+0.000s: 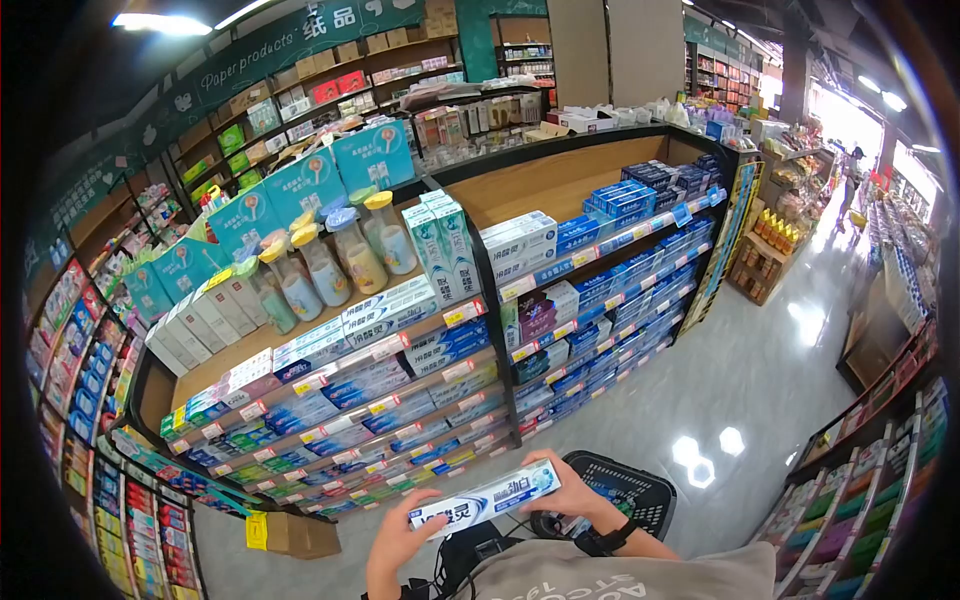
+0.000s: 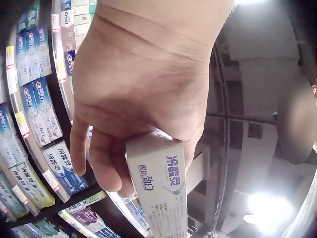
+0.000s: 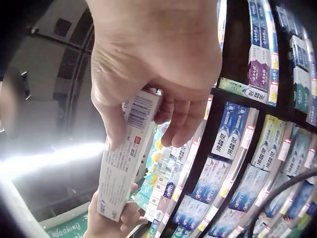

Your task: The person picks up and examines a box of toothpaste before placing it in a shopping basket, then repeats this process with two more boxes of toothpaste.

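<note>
toothpaste box (image 1: 485, 500) | long, white, blue-printed | tilted between both hands

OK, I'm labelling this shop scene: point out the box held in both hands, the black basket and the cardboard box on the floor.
White box (image 1: 486, 502): head view, long printed side.
Black basket (image 1: 654, 492): head view, openwork wall.
Cardboard box (image 1: 312, 538): head view, brown surface.

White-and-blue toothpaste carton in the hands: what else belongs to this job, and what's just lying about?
In the job:
- white-and-blue toothpaste carton
- left hand, right hand
- black plastic basket, probably

Just about:
- brown cardboard box
- pastel lidded bottles
</note>
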Available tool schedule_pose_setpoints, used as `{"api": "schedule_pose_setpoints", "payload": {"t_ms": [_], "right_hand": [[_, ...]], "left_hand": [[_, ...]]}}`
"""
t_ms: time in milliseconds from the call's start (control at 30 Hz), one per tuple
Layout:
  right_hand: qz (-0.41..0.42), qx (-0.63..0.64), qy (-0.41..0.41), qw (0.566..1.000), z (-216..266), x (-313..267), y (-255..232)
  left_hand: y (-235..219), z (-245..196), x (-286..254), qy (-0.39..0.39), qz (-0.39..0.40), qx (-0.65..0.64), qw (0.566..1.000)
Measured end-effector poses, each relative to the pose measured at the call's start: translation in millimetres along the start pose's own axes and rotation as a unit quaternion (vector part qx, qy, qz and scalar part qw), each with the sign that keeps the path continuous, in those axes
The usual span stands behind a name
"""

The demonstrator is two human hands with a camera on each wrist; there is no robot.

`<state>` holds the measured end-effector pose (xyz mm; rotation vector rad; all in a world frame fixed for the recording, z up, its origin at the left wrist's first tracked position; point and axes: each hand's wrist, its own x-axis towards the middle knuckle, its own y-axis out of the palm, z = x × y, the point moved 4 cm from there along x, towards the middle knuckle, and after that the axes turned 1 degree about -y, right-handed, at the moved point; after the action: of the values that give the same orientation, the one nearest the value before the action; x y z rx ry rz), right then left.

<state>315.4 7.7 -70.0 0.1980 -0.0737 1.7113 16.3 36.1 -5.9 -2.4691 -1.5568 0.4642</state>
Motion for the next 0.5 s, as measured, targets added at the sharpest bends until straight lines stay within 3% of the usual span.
{"api": "schedule_pose_setpoints", "payload": {"t_ms": [500], "right_hand": [[-0.01,0.012,-0.019,1.0,-2,-2,6]], "left_hand": [[0,-12,-12,0.0,-0.012,-0.013,1.0]]}}
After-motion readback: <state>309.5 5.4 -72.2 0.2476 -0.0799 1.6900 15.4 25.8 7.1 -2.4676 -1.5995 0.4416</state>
